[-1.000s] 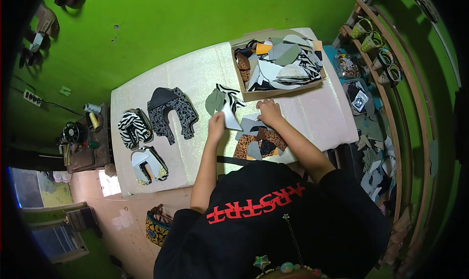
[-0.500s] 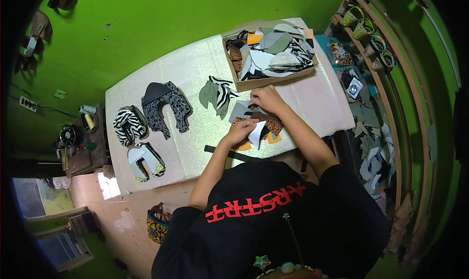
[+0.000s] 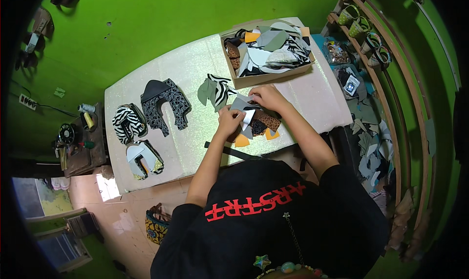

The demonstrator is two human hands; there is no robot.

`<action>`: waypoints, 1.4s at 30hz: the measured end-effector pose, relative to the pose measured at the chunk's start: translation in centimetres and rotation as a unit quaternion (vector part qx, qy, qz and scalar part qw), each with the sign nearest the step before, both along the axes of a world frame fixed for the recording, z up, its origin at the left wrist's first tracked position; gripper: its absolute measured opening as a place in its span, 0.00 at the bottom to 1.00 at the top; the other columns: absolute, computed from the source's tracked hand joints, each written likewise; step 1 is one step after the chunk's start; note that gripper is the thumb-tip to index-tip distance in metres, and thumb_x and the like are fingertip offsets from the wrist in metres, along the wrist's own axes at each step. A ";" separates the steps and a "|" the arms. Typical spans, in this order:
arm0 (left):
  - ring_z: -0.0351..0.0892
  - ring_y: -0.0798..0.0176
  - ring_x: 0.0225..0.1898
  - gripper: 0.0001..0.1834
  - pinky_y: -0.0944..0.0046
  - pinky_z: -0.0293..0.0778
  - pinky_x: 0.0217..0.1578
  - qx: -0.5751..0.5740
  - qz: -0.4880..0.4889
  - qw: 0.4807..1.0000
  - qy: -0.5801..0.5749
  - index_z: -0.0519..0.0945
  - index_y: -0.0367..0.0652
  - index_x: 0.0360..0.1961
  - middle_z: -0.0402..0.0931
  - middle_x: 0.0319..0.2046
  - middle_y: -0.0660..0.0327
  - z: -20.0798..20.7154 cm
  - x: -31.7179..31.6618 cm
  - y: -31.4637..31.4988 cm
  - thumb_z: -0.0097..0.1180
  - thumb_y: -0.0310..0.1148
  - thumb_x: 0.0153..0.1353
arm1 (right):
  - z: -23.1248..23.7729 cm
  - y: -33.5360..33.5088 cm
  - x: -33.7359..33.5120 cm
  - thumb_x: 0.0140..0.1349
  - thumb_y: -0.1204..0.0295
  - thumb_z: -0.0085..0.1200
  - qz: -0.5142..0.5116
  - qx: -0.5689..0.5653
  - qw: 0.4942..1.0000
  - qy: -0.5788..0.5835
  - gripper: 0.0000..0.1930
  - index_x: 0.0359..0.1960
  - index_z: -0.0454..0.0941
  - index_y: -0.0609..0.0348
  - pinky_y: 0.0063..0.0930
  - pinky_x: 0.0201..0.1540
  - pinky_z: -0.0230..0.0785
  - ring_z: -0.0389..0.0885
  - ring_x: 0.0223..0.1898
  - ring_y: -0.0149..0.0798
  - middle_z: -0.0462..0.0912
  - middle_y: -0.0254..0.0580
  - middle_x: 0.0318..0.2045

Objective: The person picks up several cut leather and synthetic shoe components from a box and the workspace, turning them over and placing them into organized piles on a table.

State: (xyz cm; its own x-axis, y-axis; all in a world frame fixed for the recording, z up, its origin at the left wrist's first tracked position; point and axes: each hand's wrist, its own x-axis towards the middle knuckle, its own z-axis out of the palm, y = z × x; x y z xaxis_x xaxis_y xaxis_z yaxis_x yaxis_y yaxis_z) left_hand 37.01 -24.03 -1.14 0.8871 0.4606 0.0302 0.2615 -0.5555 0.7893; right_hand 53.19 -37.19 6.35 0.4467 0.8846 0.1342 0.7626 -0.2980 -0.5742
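Over the pile at the table's near edge, my left hand [image 3: 229, 121] is closed on a white cut piece [image 3: 248, 117]. My right hand [image 3: 268, 98] is just beyond it, fingertips pinched at the edge of a grey cut piece [image 3: 240, 102]; what lies between them is too small to make out. Below the hands are leopard-print pieces [image 3: 267, 121], a dark patterned piece [image 3: 258, 128] and yellow-orange pieces [image 3: 242, 140], overlapping. Left of the pile lie olive-green pieces [image 3: 207, 91] and zebra-striped pieces [image 3: 223, 89].
A cardboard box [image 3: 273, 77] full of cut pieces stands at the table's far right. U-shaped stacks in black pattern [image 3: 181, 105], zebra [image 3: 128, 125] and white [image 3: 141, 156] lie left. A wooden rack [image 3: 391, 93] with sandals and scraps [image 3: 369, 152] are on the right.
My left hand has moved up and away from me with the white piece, closer to my right hand. The pieces beneath show more, including a dark patterned one. My right hand has barely shifted.
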 end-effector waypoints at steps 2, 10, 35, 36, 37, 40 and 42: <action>0.66 0.49 0.49 0.13 0.49 0.57 0.52 0.038 0.014 0.998 0.042 0.83 0.46 0.28 0.71 0.42 0.49 1.3 0.3 -0.8 0.60 0.44 0.50 | 0.2 -0.3 0.1 0.50 0.70 0.54 -0.024 -0.005 1.000 0.015 0.08 0.32 0.81 0.54 0.39 0.41 0.67 0.78 0.34 0.48 0.81 0.44 0.28; 0.73 0.61 0.31 0.14 0.65 0.67 0.35 -0.089 0.004 0.995 -0.053 0.80 0.35 0.26 0.74 0.29 0.55 0.5 -0.5 -0.1 0.58 0.38 0.54 | 1.9 -1.2 0.7 0.53 0.68 0.53 -0.078 0.088 0.993 -0.025 0.08 0.32 0.80 0.55 0.39 0.42 0.65 0.78 0.35 0.46 0.81 0.42 0.29; 0.73 0.64 0.47 0.12 0.63 0.66 0.51 -0.600 -0.098 0.782 -0.139 0.74 0.33 0.40 0.70 0.52 0.52 7.9 -3.7 1.2 0.47 0.32 0.61 | 4.6 2.6 -5.1 0.57 0.82 0.43 -0.039 0.117 0.857 0.501 0.14 0.43 0.76 0.65 0.21 0.30 0.73 0.80 0.29 0.30 0.78 0.39 0.29; 0.74 0.64 0.46 0.13 0.63 0.67 0.50 -0.624 -0.095 0.763 -0.143 0.73 0.33 0.43 0.72 0.50 0.52 8.1 -4.2 1.7 0.47 0.32 0.62 | 4.8 2.9 -5.7 0.56 0.82 0.44 -0.014 0.100 0.878 0.468 0.14 0.43 0.77 0.65 0.21 0.29 0.73 0.80 0.28 0.30 0.78 0.39 0.29; 0.75 0.60 0.44 0.18 0.62 0.70 0.48 -0.637 -0.102 0.745 -0.168 0.69 0.31 0.50 0.74 0.45 0.51 8.2 -4.6 2.2 0.46 0.33 0.62 | 5.0 3.6 -6.4 0.53 0.82 0.46 0.006 0.100 0.923 0.371 0.13 0.40 0.78 0.66 0.20 0.27 0.71 0.79 0.27 0.28 0.78 0.39 0.30; 0.74 0.55 0.48 0.21 0.60 0.70 0.49 -0.640 -0.120 0.737 -0.181 0.66 0.29 0.53 0.73 0.46 0.49 8.9 -6.2 2.8 0.42 0.34 0.64 | 6.0 4.6 -8.2 0.50 0.74 0.56 0.007 0.104 0.994 0.024 0.09 0.34 0.81 0.58 0.33 0.38 0.68 0.78 0.31 0.43 0.77 0.42 0.26; 0.72 0.50 0.51 0.23 0.58 0.68 0.51 -0.652 -0.128 0.727 -0.175 0.64 0.28 0.54 0.68 0.52 0.43 7.7 -7.7 4.2 0.41 0.36 0.63 | 5.7 5.5 -9.3 0.49 0.69 0.57 -0.007 0.111 0.993 -0.038 0.08 0.31 0.81 0.56 0.35 0.40 0.66 0.77 0.34 0.46 0.77 0.42 0.26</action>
